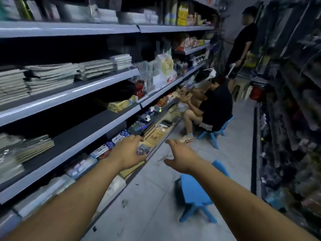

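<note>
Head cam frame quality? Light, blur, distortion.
Head view: dim, bluish light, shelf recesses near black; pale sheen along the shelf edges; motion blur smears the right-side racks and the stacked paper; left hand and right hand are fairly sharp; wide-angle lens bows the shelf lines.

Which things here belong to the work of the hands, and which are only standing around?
Belonging to the work: left hand; right hand, open and reaching; small patterned packet under the left hand (held or not, unclear); boxed packs beside it.
Only standing around: blue stool; stacked notebooks; seated person; standing person.
</note>
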Action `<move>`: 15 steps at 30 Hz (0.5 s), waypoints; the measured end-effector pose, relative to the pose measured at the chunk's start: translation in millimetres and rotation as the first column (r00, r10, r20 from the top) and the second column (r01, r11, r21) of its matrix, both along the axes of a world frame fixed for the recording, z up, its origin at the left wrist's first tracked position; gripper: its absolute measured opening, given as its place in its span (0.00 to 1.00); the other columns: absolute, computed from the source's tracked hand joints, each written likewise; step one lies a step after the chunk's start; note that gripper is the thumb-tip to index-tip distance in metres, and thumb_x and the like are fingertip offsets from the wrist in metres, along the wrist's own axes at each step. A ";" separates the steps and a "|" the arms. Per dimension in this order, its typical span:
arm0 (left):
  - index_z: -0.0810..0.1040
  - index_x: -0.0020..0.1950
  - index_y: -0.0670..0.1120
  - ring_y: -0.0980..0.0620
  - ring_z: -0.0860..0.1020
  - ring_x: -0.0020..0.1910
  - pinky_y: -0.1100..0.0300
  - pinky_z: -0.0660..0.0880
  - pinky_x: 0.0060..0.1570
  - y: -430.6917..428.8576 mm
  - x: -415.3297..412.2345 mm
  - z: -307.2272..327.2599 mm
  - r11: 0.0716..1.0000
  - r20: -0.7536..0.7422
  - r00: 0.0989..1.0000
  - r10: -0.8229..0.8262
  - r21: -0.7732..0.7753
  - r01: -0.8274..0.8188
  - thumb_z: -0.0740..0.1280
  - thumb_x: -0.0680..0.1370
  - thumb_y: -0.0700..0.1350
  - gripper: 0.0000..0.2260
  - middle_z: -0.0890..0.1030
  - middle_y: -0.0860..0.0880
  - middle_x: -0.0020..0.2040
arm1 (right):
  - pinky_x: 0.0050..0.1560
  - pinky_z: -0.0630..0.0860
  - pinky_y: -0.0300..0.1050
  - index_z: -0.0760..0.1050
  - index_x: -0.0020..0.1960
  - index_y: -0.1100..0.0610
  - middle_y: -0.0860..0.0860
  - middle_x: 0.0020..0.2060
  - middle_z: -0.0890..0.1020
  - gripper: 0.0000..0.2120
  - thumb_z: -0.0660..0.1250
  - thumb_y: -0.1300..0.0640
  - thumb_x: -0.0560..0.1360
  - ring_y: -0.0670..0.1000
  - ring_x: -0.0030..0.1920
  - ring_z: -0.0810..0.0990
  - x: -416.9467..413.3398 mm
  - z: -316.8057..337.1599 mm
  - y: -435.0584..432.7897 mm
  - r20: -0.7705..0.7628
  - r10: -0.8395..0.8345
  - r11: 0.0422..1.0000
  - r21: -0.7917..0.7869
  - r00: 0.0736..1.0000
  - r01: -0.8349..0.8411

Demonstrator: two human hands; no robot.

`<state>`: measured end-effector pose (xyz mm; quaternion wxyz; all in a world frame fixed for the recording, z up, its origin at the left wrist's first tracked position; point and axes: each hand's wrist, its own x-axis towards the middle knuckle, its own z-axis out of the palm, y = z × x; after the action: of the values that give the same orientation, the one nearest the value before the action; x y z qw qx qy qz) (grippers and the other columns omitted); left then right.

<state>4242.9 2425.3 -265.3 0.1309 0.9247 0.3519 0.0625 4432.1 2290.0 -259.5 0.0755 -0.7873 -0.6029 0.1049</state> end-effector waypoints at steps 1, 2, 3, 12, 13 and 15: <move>0.70 0.71 0.51 0.45 0.75 0.64 0.49 0.74 0.61 15.9 13.0 -0.3 0.999 -0.019 0.999 0.034 0.007 -0.034 0.70 0.74 0.61 0.29 0.75 0.47 0.67 | 0.62 0.75 0.58 0.60 0.77 0.56 0.58 0.71 0.70 0.34 0.69 0.45 0.78 0.63 0.67 0.73 18.4 -2.7 22.7 0.000 0.045 0.999 -0.009 0.999 -0.045; 0.70 0.71 0.50 0.44 0.75 0.64 0.49 0.73 0.61 31.9 24.2 -0.7 0.997 -0.026 0.997 0.073 0.015 -0.073 0.70 0.74 0.60 0.29 0.75 0.47 0.66 | 0.62 0.75 0.57 0.60 0.77 0.56 0.59 0.70 0.71 0.34 0.70 0.46 0.78 0.64 0.67 0.73 35.0 -4.9 45.4 -0.002 0.077 0.997 -0.013 0.997 -0.077; 0.70 0.71 0.50 0.44 0.75 0.64 0.49 0.73 0.61 47.7 33.1 -1.6 0.993 -0.024 0.993 0.116 0.021 -0.116 0.70 0.74 0.60 0.29 0.75 0.47 0.66 | 0.61 0.75 0.57 0.60 0.78 0.56 0.60 0.70 0.71 0.35 0.70 0.46 0.78 0.64 0.66 0.73 49.3 -7.2 67.7 -0.011 0.103 0.995 -0.016 0.995 -0.103; 0.70 0.71 0.52 0.45 0.75 0.62 0.54 0.71 0.56 158.8 53.2 -69.9 0.910 -0.081 0.910 0.407 -0.047 -0.412 0.71 0.74 0.60 0.28 0.75 0.48 0.64 | 0.53 0.76 0.52 0.61 0.76 0.57 0.60 0.67 0.72 0.33 0.70 0.48 0.77 0.63 0.62 0.75 102.9 -74.8 257.3 -0.125 0.348 0.929 -0.087 0.929 -0.360; 0.70 0.71 0.52 0.45 0.76 0.62 0.53 0.72 0.57 175.0 55.2 -79.3 0.899 -0.086 0.899 0.430 -0.048 -0.434 0.71 0.74 0.60 0.29 0.76 0.48 0.64 | 0.52 0.74 0.51 0.61 0.76 0.58 0.60 0.67 0.72 0.34 0.70 0.49 0.77 0.63 0.63 0.75 105.1 -84.2 278.9 -0.128 0.363 0.923 -0.082 0.923 -0.375; 0.71 0.70 0.53 0.45 0.77 0.62 0.52 0.74 0.59 208.3 61.2 -95.3 0.884 -0.100 0.884 0.457 -0.054 -0.464 0.71 0.73 0.60 0.29 0.77 0.48 0.63 | 0.51 0.74 0.50 0.61 0.77 0.58 0.60 0.67 0.72 0.34 0.70 0.50 0.77 0.63 0.63 0.75 109.3 -102.3 318.6 -0.138 0.371 0.918 -0.090 0.918 -0.385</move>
<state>4304.2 2633.6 -360.6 0.1325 0.8108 0.5688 0.0395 4541.3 2608.6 -361.8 0.0435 -0.6513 -0.7311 0.1984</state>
